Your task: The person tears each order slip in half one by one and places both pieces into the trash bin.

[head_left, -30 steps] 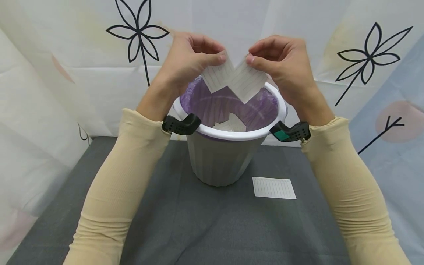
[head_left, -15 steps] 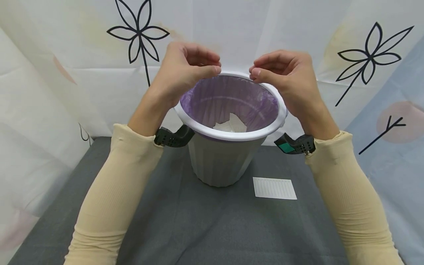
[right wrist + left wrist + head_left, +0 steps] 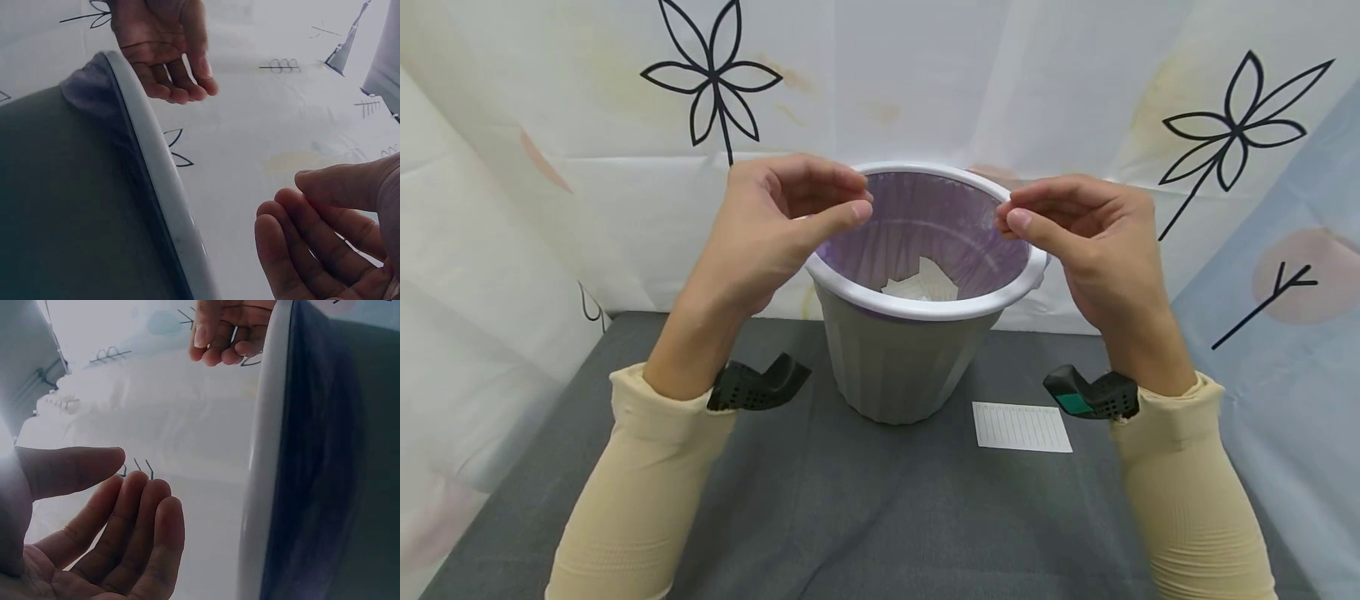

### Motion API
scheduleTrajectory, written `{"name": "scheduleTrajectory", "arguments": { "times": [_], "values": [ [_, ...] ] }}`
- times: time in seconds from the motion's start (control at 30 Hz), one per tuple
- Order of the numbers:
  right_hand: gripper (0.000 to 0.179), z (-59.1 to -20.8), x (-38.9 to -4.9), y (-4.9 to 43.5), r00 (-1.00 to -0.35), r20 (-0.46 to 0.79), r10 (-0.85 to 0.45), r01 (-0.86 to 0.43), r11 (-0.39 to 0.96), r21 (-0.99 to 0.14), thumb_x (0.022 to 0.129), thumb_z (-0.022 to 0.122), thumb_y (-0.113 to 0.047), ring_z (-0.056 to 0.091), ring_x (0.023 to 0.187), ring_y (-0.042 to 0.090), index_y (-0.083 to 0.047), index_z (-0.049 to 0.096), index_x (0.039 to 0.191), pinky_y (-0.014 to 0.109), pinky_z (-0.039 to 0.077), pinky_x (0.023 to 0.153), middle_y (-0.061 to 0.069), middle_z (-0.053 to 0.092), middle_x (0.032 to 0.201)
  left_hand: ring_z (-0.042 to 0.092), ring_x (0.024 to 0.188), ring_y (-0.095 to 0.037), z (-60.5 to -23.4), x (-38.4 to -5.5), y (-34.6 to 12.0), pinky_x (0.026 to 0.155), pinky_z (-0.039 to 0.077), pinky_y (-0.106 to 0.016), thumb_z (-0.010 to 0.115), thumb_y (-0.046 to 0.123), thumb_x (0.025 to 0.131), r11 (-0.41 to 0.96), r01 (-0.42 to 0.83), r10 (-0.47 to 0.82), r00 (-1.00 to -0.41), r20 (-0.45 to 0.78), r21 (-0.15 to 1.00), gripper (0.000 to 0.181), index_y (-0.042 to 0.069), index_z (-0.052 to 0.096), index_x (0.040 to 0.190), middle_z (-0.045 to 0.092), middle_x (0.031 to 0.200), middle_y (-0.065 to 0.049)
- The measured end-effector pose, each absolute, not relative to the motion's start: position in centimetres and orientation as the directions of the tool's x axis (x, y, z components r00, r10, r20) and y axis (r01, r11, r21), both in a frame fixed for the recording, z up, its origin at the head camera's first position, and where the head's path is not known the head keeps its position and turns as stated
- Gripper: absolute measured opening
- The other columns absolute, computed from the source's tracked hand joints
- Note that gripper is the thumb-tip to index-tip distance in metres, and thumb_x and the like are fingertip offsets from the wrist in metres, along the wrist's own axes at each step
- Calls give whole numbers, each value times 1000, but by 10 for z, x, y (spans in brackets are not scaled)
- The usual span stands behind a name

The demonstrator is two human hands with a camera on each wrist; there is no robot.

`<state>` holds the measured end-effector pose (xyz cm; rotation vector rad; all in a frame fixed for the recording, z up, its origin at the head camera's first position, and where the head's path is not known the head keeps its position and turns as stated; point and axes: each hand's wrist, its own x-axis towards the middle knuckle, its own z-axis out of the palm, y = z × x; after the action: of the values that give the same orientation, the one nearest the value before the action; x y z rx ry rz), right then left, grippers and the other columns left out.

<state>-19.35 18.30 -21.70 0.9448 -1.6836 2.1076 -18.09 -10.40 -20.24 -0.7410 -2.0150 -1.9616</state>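
A grey wastebasket (image 3: 901,367) with a white rim and a purple liner (image 3: 917,208) stands on the table in the head view. Torn pieces of white card (image 3: 927,283) lie inside it. My left hand (image 3: 775,221) hovers at the left side of the rim, fingers loosely bent and holding nothing. Across the opening, my right hand (image 3: 1090,242) is likewise without anything, its fingertips overlapping the right rim. Both wrist views show space between thumb and fingers. One whole lined card (image 3: 1022,427) lies flat to the right of the wastebasket's base.
A dark grey cloth (image 3: 865,517) covers the table. Behind the wastebasket hangs a white curtain (image 3: 925,83) printed with black flowers. Each wrist wears a black band (image 3: 760,385).
A second ago each hand pinched a torn card piece above the wastebasket. Both pieces were let go, and the hands have since moved apart and come down toward the person.
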Motion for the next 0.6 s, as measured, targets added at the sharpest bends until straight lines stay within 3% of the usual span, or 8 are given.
{"name": "scheduleTrajectory", "arguments": {
  "times": [0.2,0.47,0.6],
  "values": [
    [20,-234,-173,190,-729,664,-169,-606,-291,-740,84,65,24,72,80,31,27,62,103,33,58,83,23,74,92,69,93,-26,-219,-155,-112,85,55,-31,75,-3,87,-23,527,180,-834,522,850,14,-3,74,101,72,98,-13],
    [17,-264,-147,193,-682,715,-153,-661,-289,-692,84,63,26,72,79,31,28,61,100,36,59,81,26,72,92,68,96,-26,-247,-124,-116,82,57,-31,77,-3,86,-25,525,146,-840,523,851,21,-6,72,107,72,102,-13],
    [17,-282,-137,196,-690,708,-150,-650,-300,-698,84,61,28,73,83,32,27,62,101,36,59,81,27,72,93,69,94,-26,-267,-115,-114,83,58,-32,76,-7,85,-6,525,115,-845,522,851,20,-6,72,105,71,100,-15]
  ]
}}
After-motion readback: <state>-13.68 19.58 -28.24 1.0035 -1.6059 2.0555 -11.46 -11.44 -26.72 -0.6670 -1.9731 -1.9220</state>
